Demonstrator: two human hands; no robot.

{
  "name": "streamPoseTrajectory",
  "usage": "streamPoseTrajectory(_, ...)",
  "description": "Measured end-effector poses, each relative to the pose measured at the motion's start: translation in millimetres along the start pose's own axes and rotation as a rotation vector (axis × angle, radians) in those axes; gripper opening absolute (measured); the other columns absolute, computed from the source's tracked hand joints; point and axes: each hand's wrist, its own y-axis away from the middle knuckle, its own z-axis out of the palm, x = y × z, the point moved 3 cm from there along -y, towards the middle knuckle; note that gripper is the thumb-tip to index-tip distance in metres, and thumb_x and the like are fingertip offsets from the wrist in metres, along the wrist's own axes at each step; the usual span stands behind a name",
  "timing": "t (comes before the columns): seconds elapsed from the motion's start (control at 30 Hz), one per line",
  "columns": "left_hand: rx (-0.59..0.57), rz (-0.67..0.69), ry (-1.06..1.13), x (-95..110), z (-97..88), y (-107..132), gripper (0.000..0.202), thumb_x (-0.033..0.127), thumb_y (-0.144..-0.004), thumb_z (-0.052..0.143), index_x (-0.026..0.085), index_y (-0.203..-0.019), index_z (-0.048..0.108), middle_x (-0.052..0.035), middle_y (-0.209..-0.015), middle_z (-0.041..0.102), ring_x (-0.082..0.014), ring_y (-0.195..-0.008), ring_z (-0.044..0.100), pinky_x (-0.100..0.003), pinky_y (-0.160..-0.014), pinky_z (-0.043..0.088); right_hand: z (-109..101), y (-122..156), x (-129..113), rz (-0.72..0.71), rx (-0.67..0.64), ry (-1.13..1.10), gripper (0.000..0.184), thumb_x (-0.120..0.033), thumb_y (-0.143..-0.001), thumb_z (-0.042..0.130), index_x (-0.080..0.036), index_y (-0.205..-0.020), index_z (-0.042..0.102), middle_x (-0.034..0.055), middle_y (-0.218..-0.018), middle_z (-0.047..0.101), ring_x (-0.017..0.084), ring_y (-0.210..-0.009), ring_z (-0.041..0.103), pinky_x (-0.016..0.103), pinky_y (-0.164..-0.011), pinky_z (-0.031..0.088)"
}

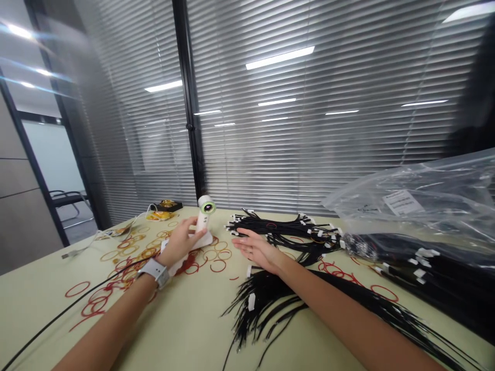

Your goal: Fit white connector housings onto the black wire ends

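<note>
Cable bundles (282, 226) lay across the middle of the pale green table (185, 330), their black leads ending in small white connectors, loosely heaped and not visibly tied. A second spread of black leads (263, 304) fanned out toward the lower centre of the frame, beneath the right forearm. At the right edge, a thick stack of black cables (433, 278) sat partly under a clear plastic bag (406, 178) bearing a white label (402, 202), so some cables lay under the bag while others were out on the table. Red and tan rubber bands (131, 263) were scattered over the left half of the table, with more red ones toward the right; none could clearly be seen around a bundle. The right hand (257, 251) was flat and open, palm down, its fingers apart, just short of the cable bundles and holding nothing. The left hand (181, 242) was at a white camera-like device (203, 216) on a stand, its fingers curved by the stem; whether they were clamped on it or only touching it could not be told. A white smartwatch (154, 272) circled the left wrist.
</note>
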Motion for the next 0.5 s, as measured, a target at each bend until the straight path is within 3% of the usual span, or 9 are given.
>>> streamPoseTrajectory(0.1, 0.032, -0.08, -0.035, -22, -18.9, 0, 0.058, 0.056, -0.068, 0.056, 0.016, -0.109, 0.048, -0.0111, -0.101, 0.057, -0.0261, -0.087, 0.059, -0.043, -0.08, 0.046, 0, 0, 0, -0.003, 0.017, 0.01, 0.054, -0.03, -0.062, 0.069, -0.022, -0.111, 0.048, 0.0072, -0.105, 0.059, 0.014, -0.104, 0.052, 0.031, -0.097, 0.026)
streamPoseTrajectory(0.2, 0.039, -0.109, -0.013, -34, -22.9, 2, 0.06, 0.058, -0.07, 0.053, 0.015, -0.11, 0.046, -0.0117, -0.101, 0.057, -0.025, -0.087, 0.059, -0.04, -0.077, 0.048, 0, -1, 1, -0.004, 0.027, 0.019, 0.052, -0.03, -0.062, 0.069, -0.022, -0.109, 0.049, 0.0066, -0.103, 0.061, 0.014, -0.101, 0.053, 0.032, -0.097, 0.027)
streamPoseTrajectory(0.5, 0.038, -0.106, -0.033, -36, -17.5, 2, 0.06, 0.056, -0.07, 0.054, 0.013, -0.111, 0.046, -0.0126, -0.103, 0.058, -0.0237, -0.091, 0.058, -0.037, -0.078, 0.048, 0, 0, 1, -0.003, 0.053, 0.029, 0.049, -0.028, -0.061, 0.07, -0.019, -0.106, 0.051, 0.0067, -0.096, 0.063, 0.014, -0.097, 0.056, 0.031, -0.096, 0.03)
